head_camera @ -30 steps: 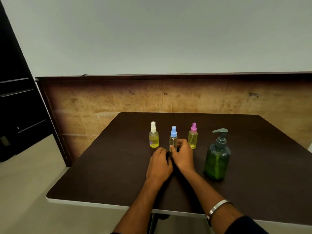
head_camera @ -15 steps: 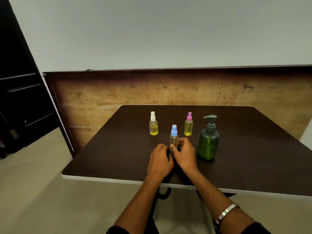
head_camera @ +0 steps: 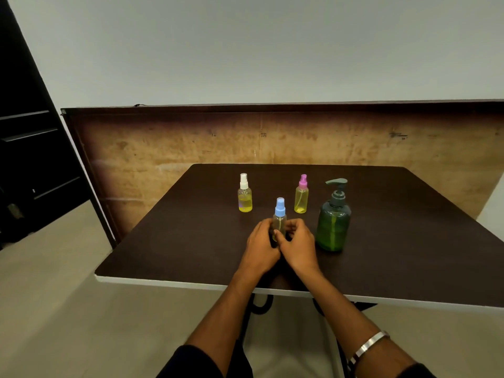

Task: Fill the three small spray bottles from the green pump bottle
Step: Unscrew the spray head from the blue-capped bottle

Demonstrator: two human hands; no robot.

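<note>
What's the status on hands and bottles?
Both hands, left hand and right hand, gripping blue-capped spray bottle, cap on. Green pump bottle untouched beside. Nothing obstructing.

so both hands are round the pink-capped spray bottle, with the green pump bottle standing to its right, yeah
Not quite: in the head view the left hand and right hand hold the blue-capped spray bottle. The green pump bottle does stand to its right.
</note>
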